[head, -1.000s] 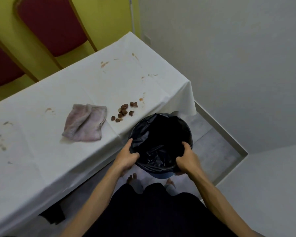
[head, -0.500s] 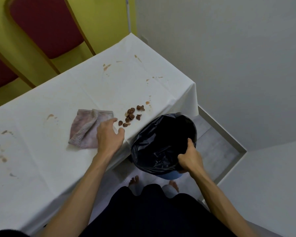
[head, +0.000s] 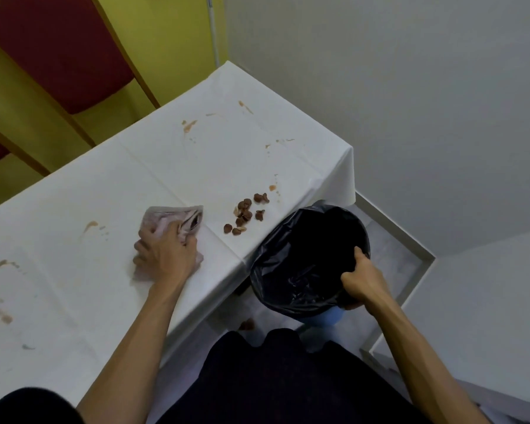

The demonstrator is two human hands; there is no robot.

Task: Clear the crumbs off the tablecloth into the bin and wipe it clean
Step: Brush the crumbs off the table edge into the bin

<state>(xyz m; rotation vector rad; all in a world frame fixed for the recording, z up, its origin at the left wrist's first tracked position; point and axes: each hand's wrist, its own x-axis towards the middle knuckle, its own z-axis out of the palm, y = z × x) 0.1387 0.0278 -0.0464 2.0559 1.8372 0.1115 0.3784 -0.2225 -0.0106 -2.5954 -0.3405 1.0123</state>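
The white tablecloth (head: 135,179) covers the long table and hangs over its near edge and right end. Just off that corner the bin (head: 276,255), lined with a black bag, is held with its rim close under the table edge; I can't tell whether it touches the hem. The pinkish cloth (head: 169,217) lies bunched on the tablecloth, left of the crumbs (head: 245,214), which sit in a loose cluster near the edge, just beside the bin's mouth. The left hand (head: 166,255) is on the cloth, fingers curled into its folds and gripping it. The right hand (head: 361,280) clamps the bin's near rim, thumb inside the bag, the other fingers wrapped outside.

To my eye the step is gathering the cloth to sweep. It wants one low stroke from behind the crumbs toward the edge, with the cloth pressed flat so nothing slips beneath. The bin's mouth should be tucked tight below the drop so pieces don't bounce past. Go gently, as the tablecloth could drag and wrinkle.

Counting:
- one tablecloth
- two red-backed chairs (head: 58,50) behind
- one bin
- one cloth
- two hands
- about a dozen crumbs, overlapping, so I can't be exact
- several brown smears (head: 188,125) scattered over the tablecloth
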